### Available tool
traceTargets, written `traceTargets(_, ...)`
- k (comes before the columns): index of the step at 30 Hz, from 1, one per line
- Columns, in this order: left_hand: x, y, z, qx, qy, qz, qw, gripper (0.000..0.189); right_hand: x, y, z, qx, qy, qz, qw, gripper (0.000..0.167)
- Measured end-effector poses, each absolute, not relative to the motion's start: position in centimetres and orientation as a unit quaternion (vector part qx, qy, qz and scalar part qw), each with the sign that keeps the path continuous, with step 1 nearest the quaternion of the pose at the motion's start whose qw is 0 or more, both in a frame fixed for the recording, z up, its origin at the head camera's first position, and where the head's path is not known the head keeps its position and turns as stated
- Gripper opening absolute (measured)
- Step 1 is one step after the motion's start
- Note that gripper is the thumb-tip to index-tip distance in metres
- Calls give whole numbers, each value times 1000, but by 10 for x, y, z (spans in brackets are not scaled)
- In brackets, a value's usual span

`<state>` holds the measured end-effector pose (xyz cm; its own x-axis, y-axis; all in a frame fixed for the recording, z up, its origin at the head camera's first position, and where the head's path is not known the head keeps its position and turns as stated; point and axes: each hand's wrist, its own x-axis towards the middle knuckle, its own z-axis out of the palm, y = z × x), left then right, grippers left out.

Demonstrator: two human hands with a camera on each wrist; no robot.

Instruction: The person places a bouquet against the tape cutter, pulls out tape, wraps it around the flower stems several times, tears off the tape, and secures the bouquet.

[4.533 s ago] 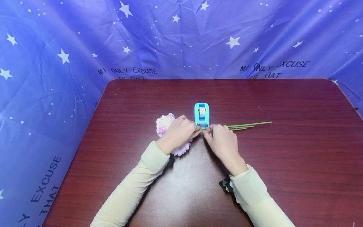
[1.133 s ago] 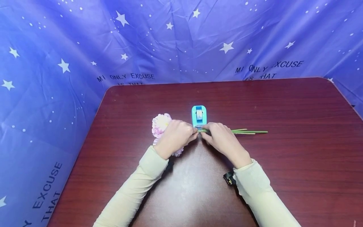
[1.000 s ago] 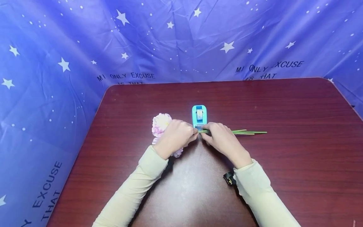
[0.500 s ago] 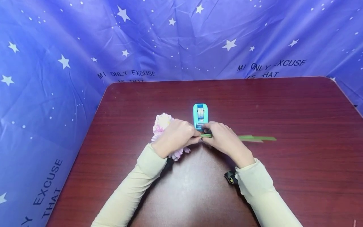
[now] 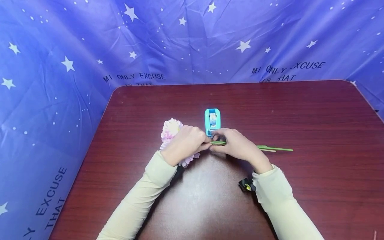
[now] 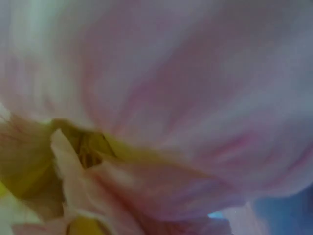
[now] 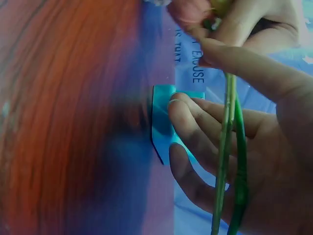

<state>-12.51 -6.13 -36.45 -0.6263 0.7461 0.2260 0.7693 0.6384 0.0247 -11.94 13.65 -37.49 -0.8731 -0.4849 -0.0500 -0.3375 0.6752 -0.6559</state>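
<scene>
Pink-and-white flowers lie at the left of the table's middle, partly behind my left hand. That hand pinches their green stems just below the blooms. Petals fill the left wrist view, hiding the fingers. My right hand is around the stems with its fingers loosely bent and apart. In the right wrist view the stems cross in front of the palm, and the thumb lies over them close to the left fingertips. The light-blue tape dispenser stands just beyond the hands, near the right fingertips.
A dark red wood-grain table spreads around the hands. Behind it and to the left hangs a blue star-printed cloth with black lettering. A black wrist mount sits under the right cuff.
Since half a second ago the right fingers have spread from the stems. Over the last second the stems swung slightly nearer to me and right. The left hand keeps its pinch.
</scene>
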Motion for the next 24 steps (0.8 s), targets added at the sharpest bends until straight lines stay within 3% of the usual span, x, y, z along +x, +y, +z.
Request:
traceTargets(4,-128,-63,-364,-419,-901,-67,89,19,-123,140,-377,-217,880,-398,139,51)
traceTargets(9,-130,-66,-366,-412,-906,-66,69,15,-127,140,-378,-191,875,-421,142,38)
traceTargets(18,-134,-68,-371,-399,-913,-55,66,11,-126,132,-380,-155,908,-384,67,14)
traceTargets(24,-137,-67,-376,-390,-917,-58,60,13,-125,130,-385,-129,926,-356,11,17)
